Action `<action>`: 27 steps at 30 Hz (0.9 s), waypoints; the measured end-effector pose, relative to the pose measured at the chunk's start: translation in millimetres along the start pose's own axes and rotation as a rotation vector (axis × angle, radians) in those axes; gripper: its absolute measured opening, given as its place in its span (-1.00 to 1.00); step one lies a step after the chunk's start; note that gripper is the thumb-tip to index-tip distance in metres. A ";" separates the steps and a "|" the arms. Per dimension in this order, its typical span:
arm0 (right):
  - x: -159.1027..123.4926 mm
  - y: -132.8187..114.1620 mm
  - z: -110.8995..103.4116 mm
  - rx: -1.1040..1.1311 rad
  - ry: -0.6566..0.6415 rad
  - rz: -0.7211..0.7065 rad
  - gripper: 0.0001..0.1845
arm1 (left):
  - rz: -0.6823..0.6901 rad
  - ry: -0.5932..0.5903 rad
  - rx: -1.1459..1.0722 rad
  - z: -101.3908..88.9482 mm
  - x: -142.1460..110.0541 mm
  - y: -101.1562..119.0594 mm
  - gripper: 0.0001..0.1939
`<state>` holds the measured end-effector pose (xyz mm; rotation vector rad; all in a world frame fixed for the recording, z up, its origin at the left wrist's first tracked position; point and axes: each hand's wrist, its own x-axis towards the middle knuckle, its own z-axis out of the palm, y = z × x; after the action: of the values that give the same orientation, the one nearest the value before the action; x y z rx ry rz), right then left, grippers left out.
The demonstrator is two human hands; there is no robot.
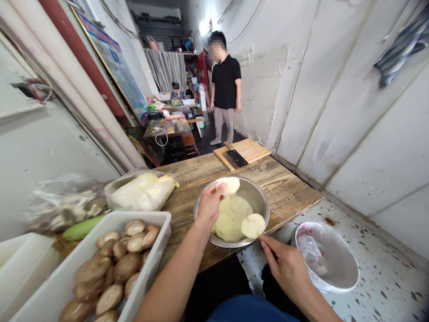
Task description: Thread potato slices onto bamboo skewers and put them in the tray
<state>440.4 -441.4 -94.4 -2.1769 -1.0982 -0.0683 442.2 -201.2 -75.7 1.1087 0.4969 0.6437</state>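
Note:
My left hand (210, 202) pinches a pale yellow potato slice (229, 185) above the far part of a steel bowl (264, 197). More thin potato slices (231, 217) lie in the bowl, seemingly in water. Low at the bowl's near right rim, my right hand (284, 259) is closed on a thin skewer (259, 237), most of which its fingers cover. One round potato slice (253, 225) is on the skewer's end, over the bowl. The two hands are apart, and the left one's slice does not touch the skewer.
Behind the bowl are a cutting board (256, 151) with a cleaver (235, 158) and loose skewers (261, 179). At left stand a white tray (164, 220) of mushrooms and a bagged cabbage (142, 190). A lined bin (348, 264) is on the floor at right. A person (226, 85) stands beyond.

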 end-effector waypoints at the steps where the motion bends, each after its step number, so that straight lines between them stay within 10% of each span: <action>1: 0.0 -0.3 -0.6 0.002 -0.004 0.001 -0.65 | -0.009 0.010 -0.014 1.1 -1.1 1.3 -0.78; 18: -5.3 3.7 0.1 0.016 -0.002 0.027 -0.64 | -0.414 0.038 -0.304 2.4 1.3 0.5 -0.74; 27: -2.3 3.1 1.8 -0.019 -0.004 -0.010 -0.64 | -0.379 -0.005 -0.291 4.8 -3.0 0.4 -0.74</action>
<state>440.8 -443.1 -98.3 -2.1890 -1.1153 -0.0785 443.1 -206.3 -73.4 0.7156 0.5710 0.3652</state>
